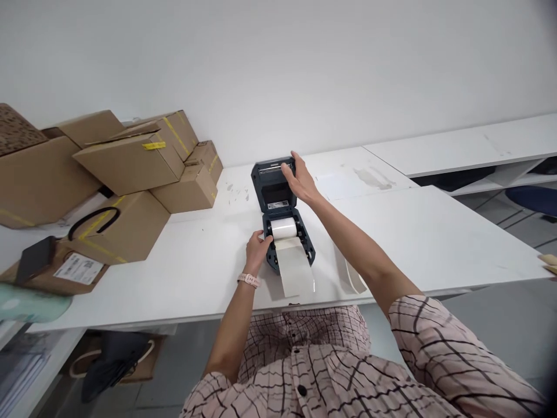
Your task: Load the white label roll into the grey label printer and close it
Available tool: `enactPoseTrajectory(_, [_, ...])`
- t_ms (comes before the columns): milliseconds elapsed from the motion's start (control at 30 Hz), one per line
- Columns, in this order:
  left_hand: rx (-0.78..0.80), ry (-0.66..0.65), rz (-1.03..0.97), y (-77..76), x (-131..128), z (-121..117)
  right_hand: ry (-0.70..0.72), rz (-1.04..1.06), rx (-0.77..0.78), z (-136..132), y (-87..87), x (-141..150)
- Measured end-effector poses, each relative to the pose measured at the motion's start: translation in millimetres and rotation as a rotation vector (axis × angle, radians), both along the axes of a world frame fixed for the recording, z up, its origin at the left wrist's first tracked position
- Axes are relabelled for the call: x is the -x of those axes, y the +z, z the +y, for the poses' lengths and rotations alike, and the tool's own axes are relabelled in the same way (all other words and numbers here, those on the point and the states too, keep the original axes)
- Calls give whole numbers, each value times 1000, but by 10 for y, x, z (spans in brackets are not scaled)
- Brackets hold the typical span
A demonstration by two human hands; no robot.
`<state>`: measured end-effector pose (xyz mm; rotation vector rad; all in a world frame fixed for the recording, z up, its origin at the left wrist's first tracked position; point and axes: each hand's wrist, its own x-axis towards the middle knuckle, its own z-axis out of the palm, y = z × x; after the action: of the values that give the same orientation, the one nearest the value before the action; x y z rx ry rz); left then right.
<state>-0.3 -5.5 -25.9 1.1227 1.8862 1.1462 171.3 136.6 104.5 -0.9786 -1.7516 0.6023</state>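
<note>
A dark label printer (268, 258) sits on the white table with its lid (257, 177) raised. Inside lies a white roll of labels (284, 227), and a pale strip of label paper (296, 271) runs out over the front toward the table edge. My right hand (301, 180) grips the right side of the lid, thumb on its inner face and fingers round its edge. Low on the other side, my left hand (257, 251) holds the left side of the printer's base, the thumb at its rim beside the roll.
Several cardboard boxes (130, 162) are piled on the left, one with a black strap (93, 220). A loose curled paper strip (355, 277) is right of the printer. A wall stands behind the table (195, 284); a dark blue seat (533, 198) is at far right.
</note>
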Motion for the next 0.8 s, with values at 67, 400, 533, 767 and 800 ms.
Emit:
enactPoseTrajectory(67, [64, -45, 82, 21, 7, 34, -59, -127, -70, 6, 24, -7])
enactPoseTrajectory(400, [229, -164, 415, 212, -30, 160, 433, -885, -37, -465, -422, -109])
enactPoseTrajectory(533, [235, -151, 424, 222, -68, 146, 458, -1164, 72, -372, -632, 95])
enactPoseTrajectory(767, [204, -148, 397, 179, -52, 116, 634, -921, 126, -338, -468, -86])
enactPoseTrajectory(800, [201, -149, 392, 173, -50, 115, 691, -828, 128, -347, -376, -214])
